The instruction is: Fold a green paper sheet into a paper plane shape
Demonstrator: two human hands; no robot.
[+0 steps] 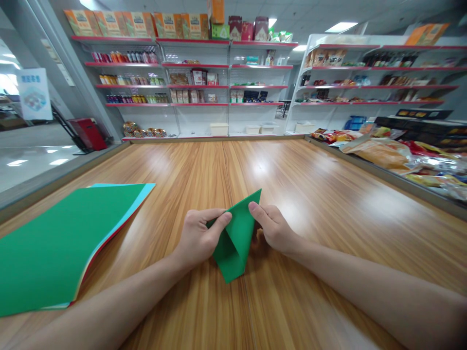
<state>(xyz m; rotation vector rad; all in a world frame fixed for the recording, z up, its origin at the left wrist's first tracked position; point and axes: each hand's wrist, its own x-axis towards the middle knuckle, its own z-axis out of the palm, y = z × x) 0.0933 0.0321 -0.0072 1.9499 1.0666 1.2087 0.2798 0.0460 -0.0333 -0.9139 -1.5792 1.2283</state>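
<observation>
A folded green paper (236,238), pointed at both ends, stands slightly raised on the wooden table (299,194) in front of me. My left hand (199,238) pinches its left edge between thumb and fingers. My right hand (274,227) grips the right edge, thumb on top near the upper tip. Both hands are closed on the paper.
A stack of coloured paper sheets (62,243), green on top, lies at the left of the table. Snack packets (394,150) fill a counter along the right side. Shop shelves (193,78) with boxes and bottles stand behind.
</observation>
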